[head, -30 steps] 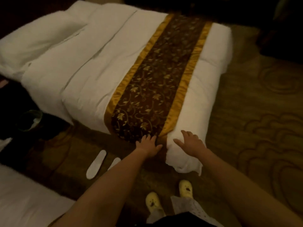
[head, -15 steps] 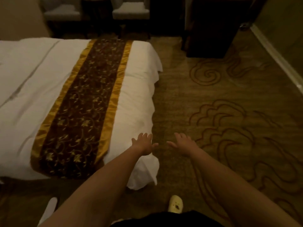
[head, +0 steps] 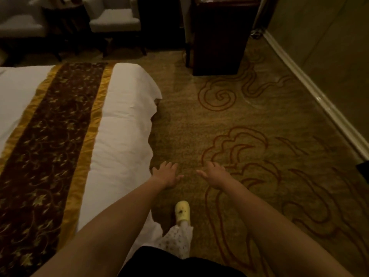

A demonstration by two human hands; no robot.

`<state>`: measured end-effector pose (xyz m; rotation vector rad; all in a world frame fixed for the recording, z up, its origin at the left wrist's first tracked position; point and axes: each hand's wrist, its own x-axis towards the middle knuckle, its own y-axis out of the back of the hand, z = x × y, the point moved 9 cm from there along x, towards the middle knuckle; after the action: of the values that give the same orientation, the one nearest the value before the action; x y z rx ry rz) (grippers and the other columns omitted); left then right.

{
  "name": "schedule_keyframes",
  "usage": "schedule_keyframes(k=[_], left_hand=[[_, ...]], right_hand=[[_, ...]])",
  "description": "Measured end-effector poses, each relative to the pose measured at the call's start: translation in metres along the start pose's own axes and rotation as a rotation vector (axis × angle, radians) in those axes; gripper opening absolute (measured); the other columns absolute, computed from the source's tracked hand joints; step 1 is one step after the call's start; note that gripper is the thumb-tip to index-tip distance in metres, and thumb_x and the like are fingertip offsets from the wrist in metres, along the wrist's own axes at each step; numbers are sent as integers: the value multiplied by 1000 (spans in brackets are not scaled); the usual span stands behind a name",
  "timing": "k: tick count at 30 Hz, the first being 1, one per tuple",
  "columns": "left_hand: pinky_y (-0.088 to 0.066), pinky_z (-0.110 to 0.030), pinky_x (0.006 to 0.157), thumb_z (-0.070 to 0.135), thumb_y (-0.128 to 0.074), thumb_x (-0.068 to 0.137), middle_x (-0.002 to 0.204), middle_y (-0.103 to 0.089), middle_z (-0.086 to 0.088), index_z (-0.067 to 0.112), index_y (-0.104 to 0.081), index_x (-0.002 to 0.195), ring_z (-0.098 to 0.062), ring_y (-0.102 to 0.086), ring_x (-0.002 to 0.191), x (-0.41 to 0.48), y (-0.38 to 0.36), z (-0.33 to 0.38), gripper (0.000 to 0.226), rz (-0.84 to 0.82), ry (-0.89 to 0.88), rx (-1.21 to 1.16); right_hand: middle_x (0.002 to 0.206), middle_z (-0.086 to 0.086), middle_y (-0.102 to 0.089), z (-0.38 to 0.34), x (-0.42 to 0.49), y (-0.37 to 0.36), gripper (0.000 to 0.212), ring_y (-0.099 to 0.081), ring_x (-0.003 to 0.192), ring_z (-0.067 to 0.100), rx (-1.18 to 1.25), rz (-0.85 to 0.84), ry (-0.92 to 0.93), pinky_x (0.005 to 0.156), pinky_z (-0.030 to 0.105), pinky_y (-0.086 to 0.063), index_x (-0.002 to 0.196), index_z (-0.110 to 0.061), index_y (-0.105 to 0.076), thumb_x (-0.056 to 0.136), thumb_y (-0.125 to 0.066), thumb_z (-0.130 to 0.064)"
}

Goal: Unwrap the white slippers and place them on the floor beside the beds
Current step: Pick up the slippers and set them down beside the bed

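Both of my arms reach forward over the patterned carpet at the foot corner of a white bed. My left hand hovers with fingers spread, just off the bed's edge, holding nothing. My right hand is beside it, fingers relaxed and empty. No white slippers are in view. The bed carries a brown and gold runner.
My foot in a yellow shoe stands on the carpet below my hands. A dark wooden cabinet stands ahead, two grey armchairs at the back left. A wall with a white skirting board runs along the right.
My view has swung right, from the bed's side with two white slippers on the floor to the carpet past the bed's foot. Both hands came off the bed edge and stay empty.
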<state>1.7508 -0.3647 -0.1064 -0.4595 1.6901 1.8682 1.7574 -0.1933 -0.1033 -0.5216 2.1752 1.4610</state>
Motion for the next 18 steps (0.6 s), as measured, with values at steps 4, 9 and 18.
schedule_keyframes(k=[4,9,18], left_hand=[[-14,-59,114,54,-30,94,159,-12,-6,19,-14,149,-28,-4,146,71,30,4,68,-30,-3,-10],[-10,-60,114,54,-29,94,159,-10,-7,19,-13,149,-29,-2,147,155,95,7,67,-47,-39,5],[-8,-59,115,52,-29,95,160,-8,-7,17,-14,149,-28,0,147,271,187,14,66,-129,-60,-6]], right_hand=[[149,18,-29,11,65,43,75,-27,137,37,-15,10,-23,111,47,-26,142,-12,-27,88,-34,-63],[148,20,-30,21,146,103,72,-28,136,38,-18,16,-59,111,45,-25,143,-11,-26,90,-34,-60],[149,17,-29,31,274,189,71,-25,137,40,-17,-29,-94,111,48,-25,142,-13,-28,90,-33,-61]])
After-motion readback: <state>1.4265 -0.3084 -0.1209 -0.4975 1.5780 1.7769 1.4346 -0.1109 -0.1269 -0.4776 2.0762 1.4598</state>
